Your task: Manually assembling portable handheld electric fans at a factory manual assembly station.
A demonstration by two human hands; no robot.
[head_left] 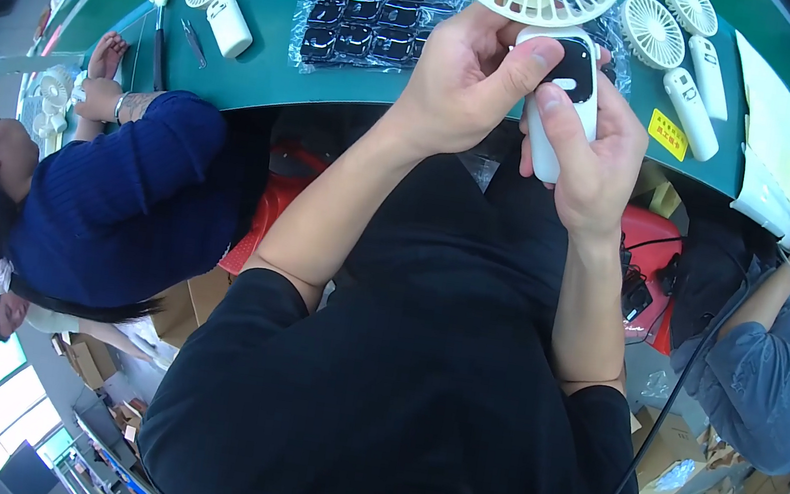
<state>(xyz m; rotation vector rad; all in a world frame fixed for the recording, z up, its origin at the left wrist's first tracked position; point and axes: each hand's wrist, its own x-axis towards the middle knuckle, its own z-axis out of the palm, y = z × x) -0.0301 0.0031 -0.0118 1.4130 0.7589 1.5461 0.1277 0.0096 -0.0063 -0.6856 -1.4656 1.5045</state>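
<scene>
Just above the table's near edge I hold a white handheld fan (548,145) with a round slotted head and a glossy black panel on its front. My left hand (463,85) is closed round the top of the handle, below the fan head, its thumb at the side of the black panel. Lower down, my right hand (601,160) wraps the handle, its thumb resting near the panel's lower end. The fingers behind the fan are partly hidden. Beyond my left hand, a plastic-wrapped tray (369,1) of black glossy parts lies on the green table (245,90).
More white handheld fans lie at the right (692,112) and left (229,27). A hammer (161,22) and tweezers (193,44) lie at left, a yellow label (668,135) at right. Co-workers sit on both sides, one in a blue sweater (119,198), one in grey (761,369).
</scene>
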